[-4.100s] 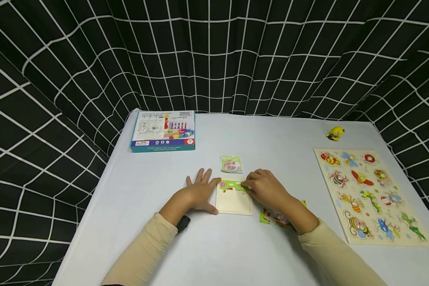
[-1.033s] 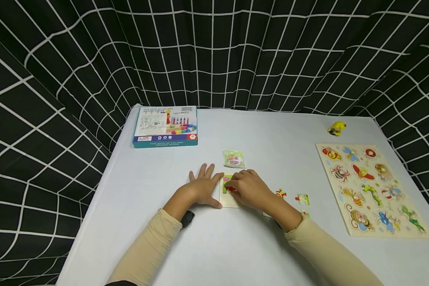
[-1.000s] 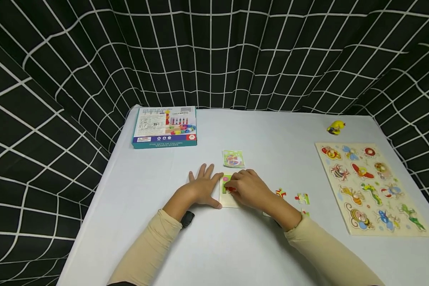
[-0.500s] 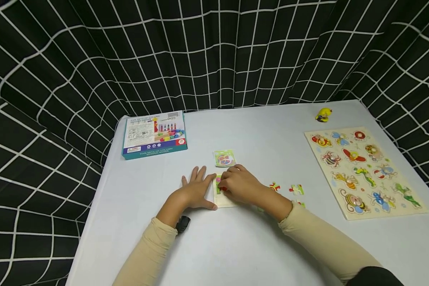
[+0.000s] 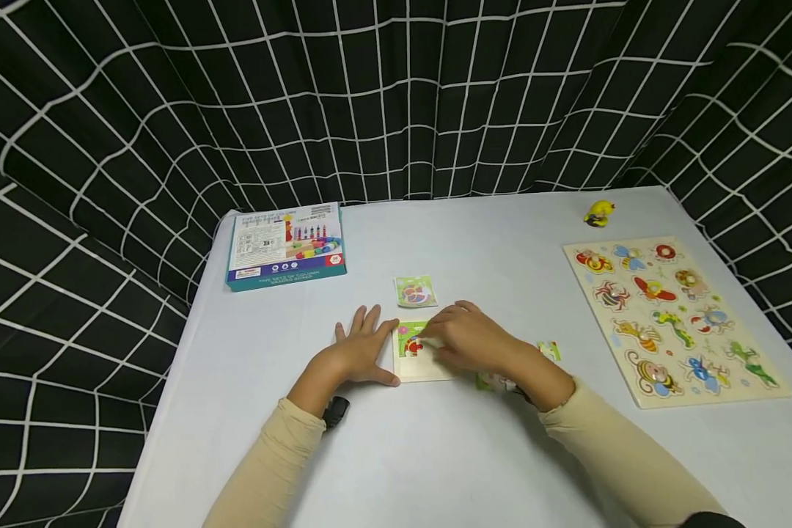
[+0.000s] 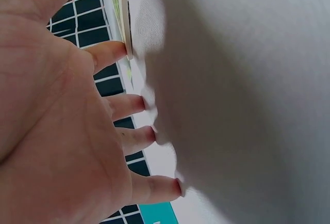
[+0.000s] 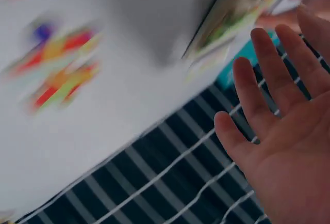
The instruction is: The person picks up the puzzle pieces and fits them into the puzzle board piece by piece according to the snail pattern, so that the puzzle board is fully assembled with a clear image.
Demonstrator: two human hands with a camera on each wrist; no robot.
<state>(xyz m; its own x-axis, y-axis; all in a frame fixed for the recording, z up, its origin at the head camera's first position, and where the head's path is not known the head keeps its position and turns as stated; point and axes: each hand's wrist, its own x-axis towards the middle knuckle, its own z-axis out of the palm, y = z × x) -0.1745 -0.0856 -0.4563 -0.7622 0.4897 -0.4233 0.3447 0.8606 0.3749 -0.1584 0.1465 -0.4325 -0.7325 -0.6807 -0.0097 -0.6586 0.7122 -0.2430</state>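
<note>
In the head view a small pale wooden puzzle board (image 5: pixel 429 372) lies between the two hands. Green and red jigsaw pieces (image 5: pixel 411 343) fill its upper left part, and the lower part shows bare wood. My left hand (image 5: pixel 355 357) rests spread at the board's left edge, thumb and index fingertip against it. The left wrist view shows its fingertips (image 6: pixel 135 101) down on the table. My right hand (image 5: pixel 471 339) hovers over the board's right side, hiding its upper right part. In the right wrist view the fingers (image 7: pixel 250 87) are loosely extended and hold nothing.
Loose jigsaw pieces lie near the right forearm, one piece (image 5: pixel 548 350) beyond it and others partly hidden under it. A picture card (image 5: pixel 416 292) lies behind the board. Around stand a boxed toy (image 5: pixel 287 246), a yellow figure (image 5: pixel 598 213) and a large insect puzzle (image 5: pixel 676 323).
The right hand has let go of the red jigsaw piece, which now sits in the board below the green top row, and has drawn back right. The left hand has stayed at the edge.
</note>
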